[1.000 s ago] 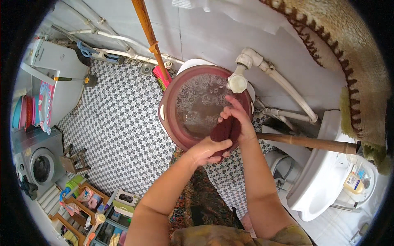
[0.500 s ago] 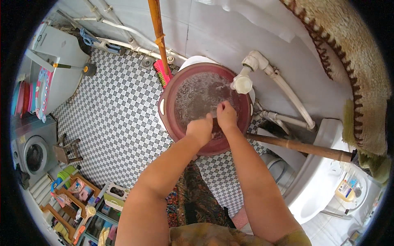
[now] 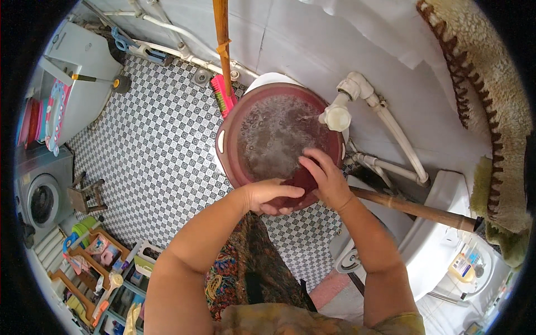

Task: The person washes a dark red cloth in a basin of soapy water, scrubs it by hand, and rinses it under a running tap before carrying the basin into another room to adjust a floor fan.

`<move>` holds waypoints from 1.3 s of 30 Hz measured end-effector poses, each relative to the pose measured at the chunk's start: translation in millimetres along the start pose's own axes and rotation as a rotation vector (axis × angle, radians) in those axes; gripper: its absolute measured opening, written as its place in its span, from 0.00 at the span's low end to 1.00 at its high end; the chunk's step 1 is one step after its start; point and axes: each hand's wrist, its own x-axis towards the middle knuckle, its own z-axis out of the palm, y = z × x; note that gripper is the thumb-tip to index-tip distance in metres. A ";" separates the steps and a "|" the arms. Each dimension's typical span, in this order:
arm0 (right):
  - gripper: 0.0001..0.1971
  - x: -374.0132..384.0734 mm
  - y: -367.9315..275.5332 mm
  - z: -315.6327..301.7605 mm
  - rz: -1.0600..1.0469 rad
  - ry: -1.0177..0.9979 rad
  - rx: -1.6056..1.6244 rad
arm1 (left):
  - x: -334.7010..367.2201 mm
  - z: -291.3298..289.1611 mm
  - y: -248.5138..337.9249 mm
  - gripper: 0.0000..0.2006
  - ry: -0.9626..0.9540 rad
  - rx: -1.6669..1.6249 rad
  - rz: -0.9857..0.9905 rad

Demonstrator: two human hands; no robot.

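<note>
A round maroon basin (image 3: 228, 162) with pale side handles holds water with bubbles on it. Over its near rim, my two hands are close together on a dark red piece of cloth (image 3: 301, 180), bunched and wet-looking; its exact kind cannot be made out. My left hand (image 3: 272, 195) grips it from the left, thumb laid on top and fingers underneath. Curved over its right side are the fingers of my right hand (image 3: 330, 181), partly spread. A white tap-like pipe end (image 3: 337, 118) juts over the basin's far right rim.
Left of the basin a pink brush (image 3: 223, 95) rests by an upright wooden pole (image 3: 222, 44). A bamboo pole (image 3: 419, 207) crosses at right, beside a white sink (image 3: 432, 240). At lower left are storage trays (image 3: 103, 257), a small stool (image 3: 86, 195) and a washing machine (image 3: 42, 201).
Both hands have come nearer to me, from over the water to the near rim. My right hand has opened from a closed grip to curved fingers, and more of the dark red cloth shows.
</note>
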 end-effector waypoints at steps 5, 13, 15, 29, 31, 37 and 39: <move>0.19 10.1 8.4 -12.8 -0.044 -0.043 -0.184 | 0.3 4.9 5.6 0.15 -0.006 0.177 0.137; 0.10 13.1 -3.5 -4.3 0.284 -0.262 -0.247 | 10.6 2.7 9.9 0.23 0.770 1.510 0.209; 0.11 14.6 -9.1 7.7 0.456 -0.300 -0.172 | 11.9 0.5 16.6 0.23 0.827 1.611 0.126; 0.15 16.7 -47.8 47.0 1.268 0.106 1.117 | 12.6 -40.9 16.1 0.10 0.880 1.952 0.658; 0.15 17.8 -50.7 45.0 1.309 0.112 1.140 | 14.3 -40.8 14.2 0.10 0.907 1.949 0.642; 0.29 16.0 -29.4 56.0 1.324 0.034 1.069 | 24.4 -46.1 5.3 0.11 1.058 1.781 0.575; 0.30 23.9 -30.2 41.5 1.007 0.096 0.892 | 22.0 -43.7 7.7 0.12 1.149 1.673 0.616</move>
